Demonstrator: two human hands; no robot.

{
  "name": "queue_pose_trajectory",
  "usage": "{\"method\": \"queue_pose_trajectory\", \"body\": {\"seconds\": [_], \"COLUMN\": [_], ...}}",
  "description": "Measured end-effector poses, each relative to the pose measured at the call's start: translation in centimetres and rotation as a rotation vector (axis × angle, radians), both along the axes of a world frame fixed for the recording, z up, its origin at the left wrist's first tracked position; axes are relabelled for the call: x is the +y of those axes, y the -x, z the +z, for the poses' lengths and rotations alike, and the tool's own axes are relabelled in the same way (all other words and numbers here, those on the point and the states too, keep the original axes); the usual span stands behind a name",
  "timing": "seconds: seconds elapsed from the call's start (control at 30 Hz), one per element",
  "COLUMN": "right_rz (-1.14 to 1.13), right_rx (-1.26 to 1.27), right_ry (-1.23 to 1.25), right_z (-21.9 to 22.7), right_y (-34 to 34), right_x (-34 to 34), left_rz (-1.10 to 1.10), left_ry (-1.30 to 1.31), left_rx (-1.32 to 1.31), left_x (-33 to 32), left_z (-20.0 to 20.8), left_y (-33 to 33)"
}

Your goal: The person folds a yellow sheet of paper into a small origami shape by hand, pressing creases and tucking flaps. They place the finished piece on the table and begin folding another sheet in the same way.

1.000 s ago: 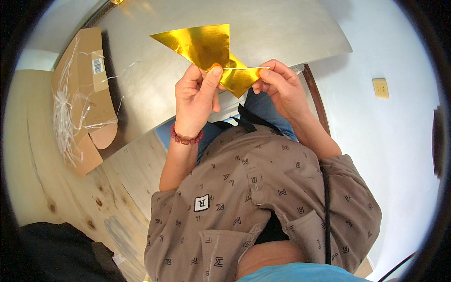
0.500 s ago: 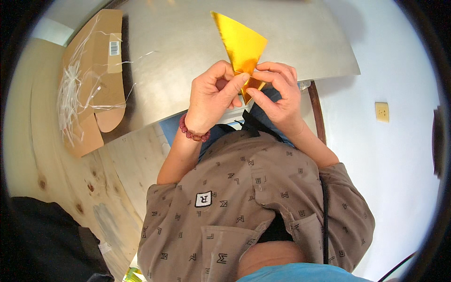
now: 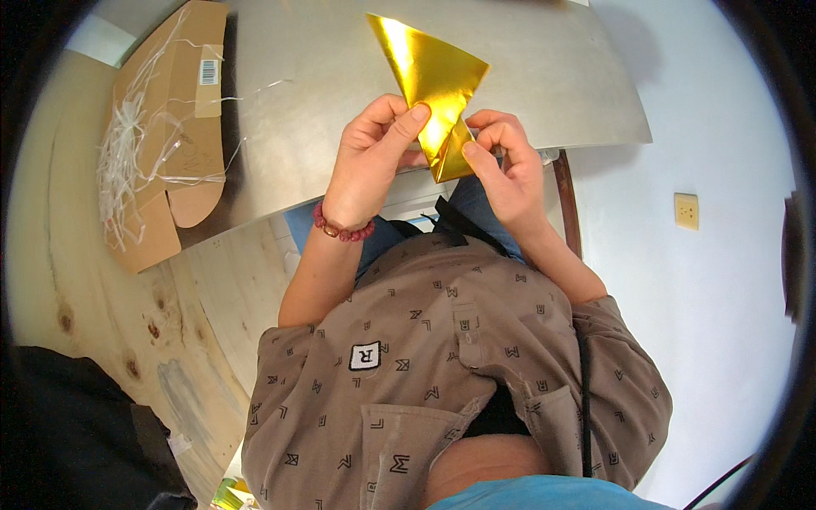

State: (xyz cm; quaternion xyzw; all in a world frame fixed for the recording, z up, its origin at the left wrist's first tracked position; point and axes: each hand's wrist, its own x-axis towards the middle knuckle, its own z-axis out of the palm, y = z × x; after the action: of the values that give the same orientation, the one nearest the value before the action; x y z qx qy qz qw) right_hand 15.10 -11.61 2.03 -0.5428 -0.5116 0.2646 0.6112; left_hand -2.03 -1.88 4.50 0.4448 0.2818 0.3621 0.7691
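A sheet of shiny gold paper (image 3: 433, 72), folded into a pointed shape, is held up between my hands at the table's near edge. It spreads wide at the top and narrows to a small folded part at the bottom. My left hand (image 3: 378, 149) pinches its left side, the thumb lying on the front face. My right hand (image 3: 506, 161) is closed on the lower right fold, thumb in front and fingers curled at the paper's edge. The fingertips behind the paper are mostly hidden.
A grey metal-topped table (image 3: 306, 76) lies beneath the paper. At its left end, a cardboard box (image 3: 200, 136) carries a tangle of clear plastic strips (image 3: 127, 144). A wall outlet (image 3: 687, 212) is on the right. Dark cloth (image 3: 85, 425) lies at lower left.
My left thumb has moved up and left along the paper, uncovering its lower folds. The paper has turned slightly, its lower tip now broader. My right hand stays at the lower right edge.
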Motion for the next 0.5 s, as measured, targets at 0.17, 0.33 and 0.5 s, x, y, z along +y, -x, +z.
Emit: {"method": "queue_pose_trajectory", "body": {"seconds": [0.17,0.33,0.5], "right_rz": [0.029,0.112,-0.116], "right_rx": [0.091,0.353,0.126], "right_ry": [0.081,0.087,-0.261], "right_z": [0.3,0.7,3.1], "right_y": [0.6,0.5,-1.9], "right_x": [0.3,0.1,-0.5], "left_rz": [-0.073,-0.061,-0.189], "left_ry": [-0.16,-0.488,-0.588], "left_rx": [-0.019,0.124,0.396], "left_x": [-0.6,-1.9,-0.3], "left_z": [-0.1,0.0,1.9], "left_y": [-0.5,0.0,3.2]}}
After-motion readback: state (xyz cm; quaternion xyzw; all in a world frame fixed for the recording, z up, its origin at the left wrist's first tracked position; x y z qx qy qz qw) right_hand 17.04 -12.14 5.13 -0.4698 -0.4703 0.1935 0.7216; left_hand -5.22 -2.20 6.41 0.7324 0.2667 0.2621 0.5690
